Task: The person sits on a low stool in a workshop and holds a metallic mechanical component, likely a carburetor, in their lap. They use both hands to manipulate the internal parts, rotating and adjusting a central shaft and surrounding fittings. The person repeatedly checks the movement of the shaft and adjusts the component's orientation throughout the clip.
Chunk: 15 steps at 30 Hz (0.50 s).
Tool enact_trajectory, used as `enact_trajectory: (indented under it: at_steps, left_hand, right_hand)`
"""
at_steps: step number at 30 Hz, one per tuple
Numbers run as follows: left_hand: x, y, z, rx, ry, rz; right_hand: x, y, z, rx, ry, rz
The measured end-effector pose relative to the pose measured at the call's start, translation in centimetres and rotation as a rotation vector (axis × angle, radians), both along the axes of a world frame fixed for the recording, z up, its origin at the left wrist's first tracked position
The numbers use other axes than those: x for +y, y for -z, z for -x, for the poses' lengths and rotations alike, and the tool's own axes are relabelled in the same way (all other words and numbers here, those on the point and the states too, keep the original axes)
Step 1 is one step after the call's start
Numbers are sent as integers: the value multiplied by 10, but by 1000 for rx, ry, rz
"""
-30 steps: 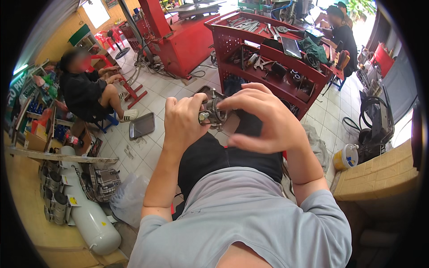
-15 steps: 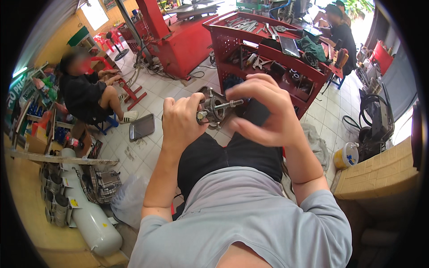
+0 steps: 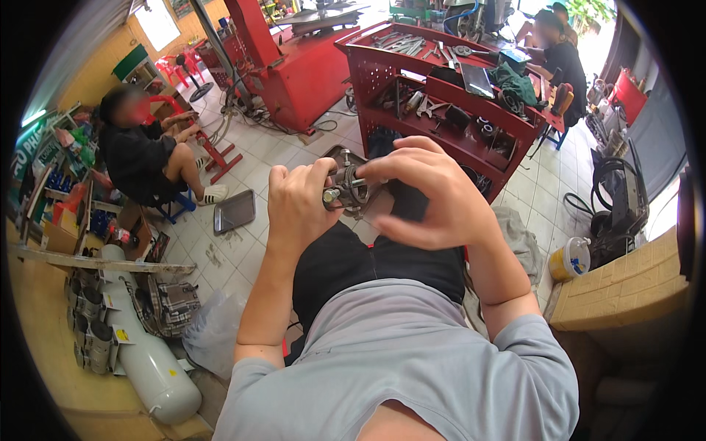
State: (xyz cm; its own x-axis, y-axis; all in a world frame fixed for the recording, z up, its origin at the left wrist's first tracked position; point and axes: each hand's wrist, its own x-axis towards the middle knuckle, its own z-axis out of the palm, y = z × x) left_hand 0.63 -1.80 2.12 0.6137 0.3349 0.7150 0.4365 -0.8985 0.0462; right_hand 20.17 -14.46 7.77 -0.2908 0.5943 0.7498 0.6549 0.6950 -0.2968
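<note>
My left hand (image 3: 298, 197) is wrapped around a ring-shaped metal part with bolts (image 3: 357, 192), held up above my lap. Bolts stick out of the part, one upward and one with its bright head near my left fingers. On its other side is my right hand (image 3: 441, 197), its thumb and fingers apart and nothing between them. The right fingertips overlap the edge of the part; I cannot tell whether they touch it. Those fingers hide the threaded rod's end.
Ahead to the right stands a red tool cart (image 3: 448, 136) with several wrenches (image 3: 401, 42) on top. A person in black (image 3: 143, 158) sits at the left near a metal tray (image 3: 234, 212) on the tiled floor. A grey cylindrical tank (image 3: 151, 360) lies at lower left.
My right hand has shifted slightly down and left over the threaded rod, which stuck out plainly before. The left hand keeps its hold on the metal part.
</note>
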Motion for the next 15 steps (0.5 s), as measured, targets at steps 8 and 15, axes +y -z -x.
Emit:
enact_trajectory:
  at_steps: [8,15]
  left_hand:
    - [2,1,-2,-31,-18,7]
    - [5,-2,-1,-11,-10,-21]
  right_hand:
    - [1,2,-5,-58,187,79]
    - [0,-2,-13,105,-21,-27]
